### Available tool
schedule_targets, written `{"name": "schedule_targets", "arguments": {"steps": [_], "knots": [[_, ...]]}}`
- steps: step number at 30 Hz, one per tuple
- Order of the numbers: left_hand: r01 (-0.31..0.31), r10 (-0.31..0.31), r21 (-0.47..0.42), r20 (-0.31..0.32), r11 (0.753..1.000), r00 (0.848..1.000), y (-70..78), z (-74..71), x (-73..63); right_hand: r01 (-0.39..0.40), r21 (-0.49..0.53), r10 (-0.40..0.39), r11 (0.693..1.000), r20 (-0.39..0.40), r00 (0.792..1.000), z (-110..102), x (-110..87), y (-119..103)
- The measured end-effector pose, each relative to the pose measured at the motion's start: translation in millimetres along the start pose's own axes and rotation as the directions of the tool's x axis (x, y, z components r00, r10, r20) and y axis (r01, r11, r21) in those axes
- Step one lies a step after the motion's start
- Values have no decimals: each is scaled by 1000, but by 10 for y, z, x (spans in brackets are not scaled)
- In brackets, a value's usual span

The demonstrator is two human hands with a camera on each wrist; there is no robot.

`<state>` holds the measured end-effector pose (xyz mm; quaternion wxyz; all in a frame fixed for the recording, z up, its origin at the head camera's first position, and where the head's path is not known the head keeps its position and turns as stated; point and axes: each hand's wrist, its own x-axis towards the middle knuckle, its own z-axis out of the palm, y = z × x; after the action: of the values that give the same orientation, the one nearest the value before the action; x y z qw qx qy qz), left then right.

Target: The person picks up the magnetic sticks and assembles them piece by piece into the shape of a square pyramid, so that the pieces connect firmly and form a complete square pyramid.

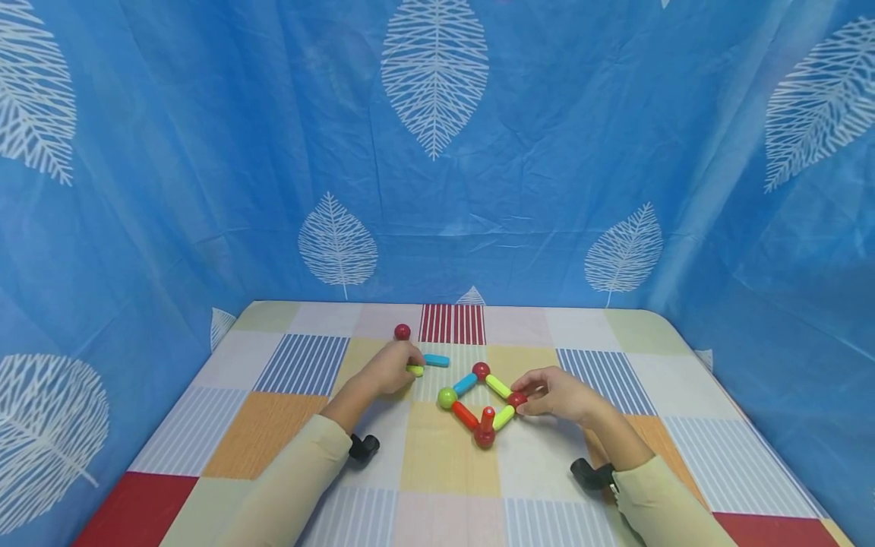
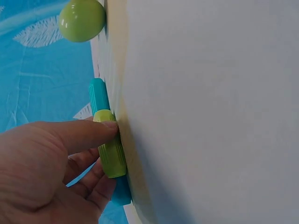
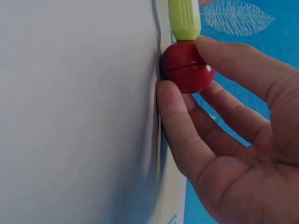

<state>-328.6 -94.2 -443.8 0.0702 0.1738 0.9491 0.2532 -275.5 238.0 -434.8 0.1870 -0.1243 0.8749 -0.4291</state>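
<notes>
A diamond of coloured sticks and balls [image 1: 481, 403] lies on the patchwork table [image 1: 437, 456]. My right hand [image 1: 557, 393] pinches the red ball [image 1: 516, 399] at the diamond's right corner; in the right wrist view thumb and forefinger hold that red ball [image 3: 187, 65] with a green stick [image 3: 184, 18] attached. A short red stick [image 1: 488, 418] stands upright on the near red ball [image 1: 484, 437]. My left hand [image 1: 391, 368] pinches a loose green stick [image 1: 415, 370], seen as the green stick [image 2: 111, 147] under my fingers in the left wrist view, beside a blue stick [image 2: 99, 95].
A loose blue stick [image 1: 436, 360] lies right of my left hand, and a loose red ball [image 1: 402, 331] sits farther back. A green ball [image 1: 447, 397] forms the diamond's left corner. Blue leaf-print cloth [image 1: 437, 152] walls the table on three sides.
</notes>
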Motion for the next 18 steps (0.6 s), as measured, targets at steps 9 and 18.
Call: {"name": "schedule_targets", "arguments": {"steps": [9,18], "knots": [[-32,32,8,-12,999,999,-14,18,0,7,-11,-7,1000,1,1000,-1,-1,1],[-157,148,-87,-99,984,984,4,5,-94,2,-1,-2,1000,1,1000,0,7,8]]}}
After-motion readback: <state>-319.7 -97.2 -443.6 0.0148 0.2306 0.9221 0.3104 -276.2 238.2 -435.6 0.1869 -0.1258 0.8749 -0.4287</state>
